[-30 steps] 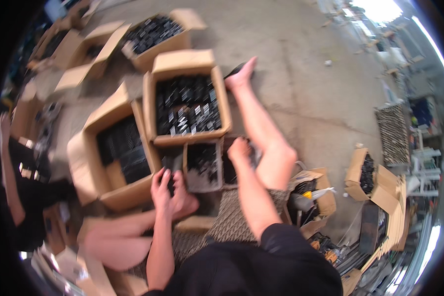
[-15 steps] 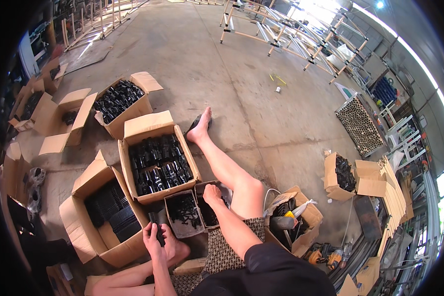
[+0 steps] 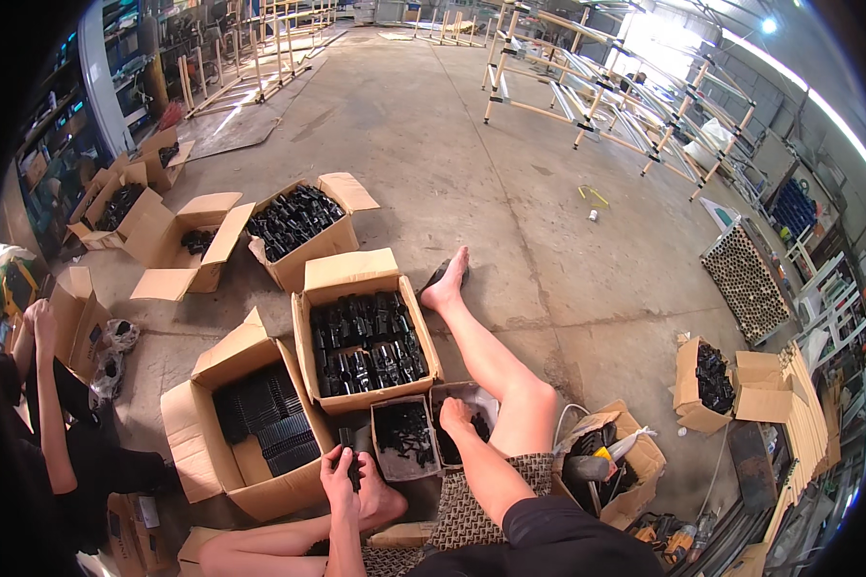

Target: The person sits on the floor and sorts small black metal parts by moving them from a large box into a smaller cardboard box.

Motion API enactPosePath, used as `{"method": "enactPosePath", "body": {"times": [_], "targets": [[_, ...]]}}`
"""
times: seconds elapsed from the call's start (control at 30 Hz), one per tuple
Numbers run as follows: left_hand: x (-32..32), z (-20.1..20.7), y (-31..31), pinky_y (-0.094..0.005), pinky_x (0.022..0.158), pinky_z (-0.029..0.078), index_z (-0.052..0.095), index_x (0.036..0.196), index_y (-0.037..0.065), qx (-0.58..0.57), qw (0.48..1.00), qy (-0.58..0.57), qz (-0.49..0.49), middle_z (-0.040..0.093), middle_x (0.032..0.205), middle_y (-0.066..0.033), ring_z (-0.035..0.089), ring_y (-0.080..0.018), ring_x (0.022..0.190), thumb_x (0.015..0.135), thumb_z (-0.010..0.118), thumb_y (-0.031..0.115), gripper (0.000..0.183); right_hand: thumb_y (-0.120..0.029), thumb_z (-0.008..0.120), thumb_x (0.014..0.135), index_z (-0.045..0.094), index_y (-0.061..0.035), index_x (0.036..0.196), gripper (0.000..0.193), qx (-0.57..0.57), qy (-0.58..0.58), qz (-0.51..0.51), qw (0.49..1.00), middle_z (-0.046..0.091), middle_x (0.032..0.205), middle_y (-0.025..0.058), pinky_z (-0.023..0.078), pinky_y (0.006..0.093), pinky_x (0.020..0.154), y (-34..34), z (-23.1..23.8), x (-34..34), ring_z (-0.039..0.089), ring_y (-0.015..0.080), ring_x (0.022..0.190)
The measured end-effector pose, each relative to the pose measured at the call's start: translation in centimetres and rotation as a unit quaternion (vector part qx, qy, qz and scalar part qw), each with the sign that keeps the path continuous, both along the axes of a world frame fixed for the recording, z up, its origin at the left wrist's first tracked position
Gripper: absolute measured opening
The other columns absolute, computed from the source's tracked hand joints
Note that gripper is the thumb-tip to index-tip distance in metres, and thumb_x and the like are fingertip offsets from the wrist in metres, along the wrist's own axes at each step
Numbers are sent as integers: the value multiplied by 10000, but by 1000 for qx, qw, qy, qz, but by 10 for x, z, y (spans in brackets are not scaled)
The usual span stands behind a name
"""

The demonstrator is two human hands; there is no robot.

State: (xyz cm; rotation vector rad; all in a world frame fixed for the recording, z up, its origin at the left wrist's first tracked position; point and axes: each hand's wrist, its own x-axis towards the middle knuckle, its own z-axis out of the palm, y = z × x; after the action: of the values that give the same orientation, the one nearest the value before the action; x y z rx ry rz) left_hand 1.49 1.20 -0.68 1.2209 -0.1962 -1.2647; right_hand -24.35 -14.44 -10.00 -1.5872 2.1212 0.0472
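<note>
My left hand (image 3: 341, 477) is closed around a black plastic fitting (image 3: 346, 439), which stands up from my fingers above my bent leg. Ahead and to the right, my right hand (image 3: 457, 413) reaches down into a small box (image 3: 478, 391) of tiny dark parts. Its fingers are curled, and their tips are hidden, so what they grip cannot be made out. Beside that box, on the left, sits another small box (image 3: 375, 435) with loose black pieces. Just beyond is a large carton (image 3: 354, 267) with rows of glossy black fittings.
A carton (image 3: 194, 433) of stacked black parts stands at my left. Farther left, another person's hand (image 3: 40, 322) is raised. More open cartons, such as one full of black fittings (image 3: 298, 223), lie beyond. A tool carton (image 3: 642, 481) is by my right knee; pipe frames (image 3: 597, 106) stand far off.
The view has swung left and up, so everything sits lower and farther right, and another person's arms show at left. My hands keep nearly the same places relative to the boxes.
</note>
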Motion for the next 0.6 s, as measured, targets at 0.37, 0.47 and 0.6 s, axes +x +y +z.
{"method": "enactPosePath", "body": {"times": [0.37,0.47,0.6], "targets": [[-5,0,-4,-274,481,528,579,1135,48,-10,1000,9,-10,680,867,-94,672,-173,669,928,685,106,240,-48,535,889,709,21,1054,250,142,-30,30,989,696,1134,213,549,479,900,-33,14,-10,661,378,1094],[-2,0,-1,-278,480,529,576,1139,43,8,1000,-5,-5,682,870,-100,676,-178,669,927,685,106,247,-32,566,862,717,26,1020,226,149,-23,105,983,704,1089,229,568,473,848,-34,17,-8,690,368,1029],[-5,1,-3,-284,499,536,566,1151,35,2,1000,-15,-26,681,871,-101,680,-184,677,925,685,105,265,-49,562,846,726,30,936,203,22,-3,153,988,699,1026,264,555,497,845,-13,5,-7,681,417,1009]]}}
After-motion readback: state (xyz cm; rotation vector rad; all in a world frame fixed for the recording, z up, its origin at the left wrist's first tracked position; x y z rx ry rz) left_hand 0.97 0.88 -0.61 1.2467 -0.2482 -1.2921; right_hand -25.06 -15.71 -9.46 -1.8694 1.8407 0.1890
